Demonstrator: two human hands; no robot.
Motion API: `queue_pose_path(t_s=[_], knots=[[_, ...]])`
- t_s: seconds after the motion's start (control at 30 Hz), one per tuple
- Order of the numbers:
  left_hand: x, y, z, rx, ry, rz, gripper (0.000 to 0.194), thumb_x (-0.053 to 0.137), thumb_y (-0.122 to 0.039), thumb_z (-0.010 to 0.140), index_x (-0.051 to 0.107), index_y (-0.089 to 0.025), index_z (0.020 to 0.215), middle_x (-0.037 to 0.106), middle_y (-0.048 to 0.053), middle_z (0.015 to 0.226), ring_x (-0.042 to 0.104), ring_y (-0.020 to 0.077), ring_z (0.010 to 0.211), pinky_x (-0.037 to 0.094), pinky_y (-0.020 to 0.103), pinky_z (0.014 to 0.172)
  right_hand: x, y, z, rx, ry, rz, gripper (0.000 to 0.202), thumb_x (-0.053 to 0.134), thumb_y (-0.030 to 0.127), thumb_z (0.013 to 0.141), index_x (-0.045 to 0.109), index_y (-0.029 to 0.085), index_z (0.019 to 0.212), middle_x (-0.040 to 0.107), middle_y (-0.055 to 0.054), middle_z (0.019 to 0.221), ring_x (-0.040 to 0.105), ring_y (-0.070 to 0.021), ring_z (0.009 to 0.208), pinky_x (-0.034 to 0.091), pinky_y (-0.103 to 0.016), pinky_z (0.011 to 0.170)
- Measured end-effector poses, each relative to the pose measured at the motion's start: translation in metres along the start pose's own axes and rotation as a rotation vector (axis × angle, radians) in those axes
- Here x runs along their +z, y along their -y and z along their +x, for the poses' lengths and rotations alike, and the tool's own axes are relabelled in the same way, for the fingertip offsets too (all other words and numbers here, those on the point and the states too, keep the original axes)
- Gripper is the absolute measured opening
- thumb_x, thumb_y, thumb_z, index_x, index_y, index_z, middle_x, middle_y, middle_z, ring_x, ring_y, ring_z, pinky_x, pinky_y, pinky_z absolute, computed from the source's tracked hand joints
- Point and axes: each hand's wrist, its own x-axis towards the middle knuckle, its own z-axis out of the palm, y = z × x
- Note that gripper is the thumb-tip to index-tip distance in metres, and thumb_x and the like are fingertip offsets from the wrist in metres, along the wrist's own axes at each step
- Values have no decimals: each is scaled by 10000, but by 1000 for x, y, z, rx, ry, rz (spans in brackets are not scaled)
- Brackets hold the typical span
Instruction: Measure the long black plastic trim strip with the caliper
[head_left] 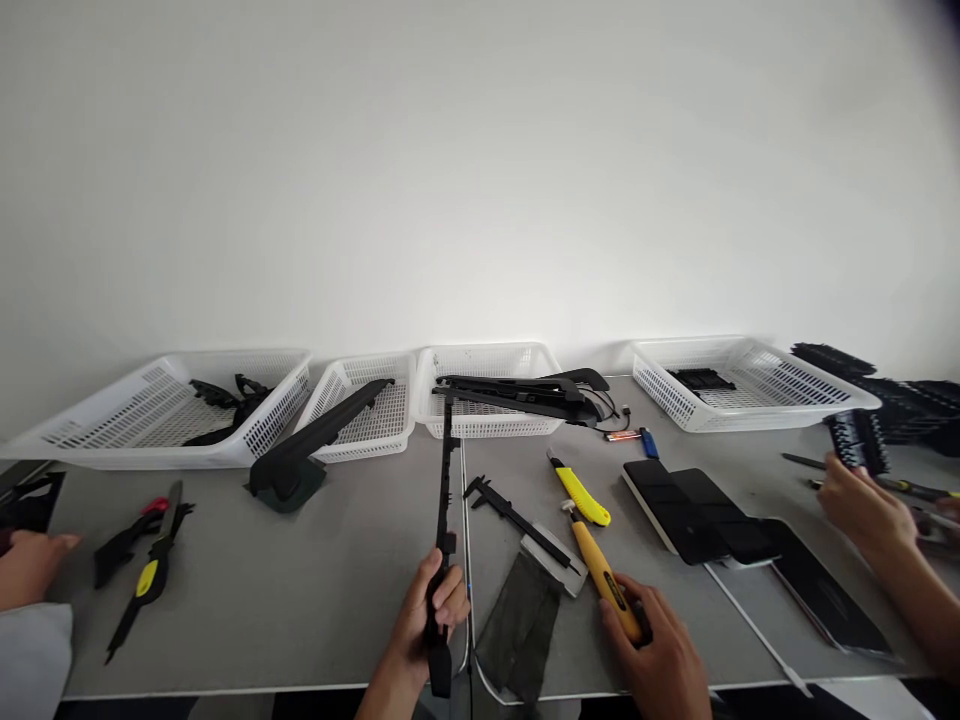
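Note:
My left hand, at the bottom centre, is wrapped round a long thin black plastic part that stands up toward the baskets. My right hand has its fingers round the handle end of an orange-yellow tool, which lies slanted on the grey table. Between my hands are a black caliper, a pale flat block and a dark cloth. A yellow cutter knife lies just beyond the tool.
White baskets line the wall, several holding black parts. A long black part leans on one. Phones lie right of my right hand. A person's hand holds a black piece at right; another hand and pliers are at left.

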Motion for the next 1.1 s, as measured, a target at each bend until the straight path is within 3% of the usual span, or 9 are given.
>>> queue_pose_path(t_s=[0.13, 0.3, 0.4, 0.57, 0.73, 0.87, 0.97, 1.07, 1.1], knots=[[-6, -1, 2, -19, 19, 42, 513, 862, -503, 841, 651, -253, 1237, 539, -74, 744, 359, 14, 437, 228, 130, 336, 0, 0, 2, -3, 5, 9, 623, 535, 788, 904, 747, 255, 1147, 748, -85, 1140, 711, -302, 977, 548, -417, 833], [-12, 4, 9, -3, -1, 72, 617, 788, -550, 878, 644, -186, 1354, 545, -45, 697, 603, 109, 588, 379, 153, 364, -3, 2, 5, 46, 29, 25, 594, 549, 763, 899, 757, 254, 1124, 751, -84, 1019, 696, -286, 882, 552, -386, 750], [-9, 6, 9, -13, 14, 102, 608, 726, -531, 929, 656, -142, 1391, 691, 39, 787, 708, 185, 736, 513, 216, 483, -5, 4, 6, 49, 32, 23, 578, 560, 749, 893, 756, 253, 1117, 747, -85, 1052, 684, -276, 863, 534, -367, 707], [0, 6, 6, -30, -16, 106, 501, 704, -437, 964, 714, -120, 1352, 762, 192, 1260, 745, 237, 970, 600, 324, 808, -7, 13, 17, 103, 12, 49, 630, 547, 760, 878, 751, 218, 1127, 718, -87, 990, 613, -217, 703, 487, -337, 606], [1, 7, 7, -12, -3, 107, 502, 692, -492, 980, 737, -142, 1337, 773, 182, 1249, 746, 246, 978, 582, 342, 837, -15, 11, 8, 217, -19, 164, 698, 570, 793, 818, 763, 195, 1120, 687, -63, 832, 622, -220, 662, 530, -361, 628], [-2, 10, 8, -7, -7, 109, 531, 750, -521, 936, 743, -161, 1327, 789, 170, 1202, 757, 243, 940, 574, 332, 822, -48, -22, -1, 338, -166, 159, 496, 628, 717, 814, 760, 256, 942, 733, -68, 842, 700, -288, 738, 579, -400, 613], [-2, 12, 8, -10, -21, 105, 538, 768, -523, 920, 743, -159, 1316, 794, 180, 1187, 766, 250, 926, 574, 331, 821, -87, -49, 38, 264, -166, 128, 351, 766, 686, 757, 731, 362, 886, 713, -50, 779, 707, -360, 767, 549, -439, 473], [1, 12, 7, -15, -30, 109, 511, 743, -500, 944, 737, -143, 1310, 791, 193, 1191, 772, 261, 935, 578, 340, 832, -126, -66, 109, 219, -162, 121, 357, 742, 615, 896, 696, 396, 1174, 722, -61, 1050, 698, -299, 1008, 617, -394, 641], [2, 11, 7, -13, -32, 113, 502, 736, -491, 951, 735, -139, 1309, 790, 195, 1191, 774, 265, 939, 580, 344, 837, -137, -70, 135, 198, -152, 118, 459, 624, 606, 994, 665, 255, 1287, 701, -93, 1178, 672, -232, 988, 636, -407, 778]])
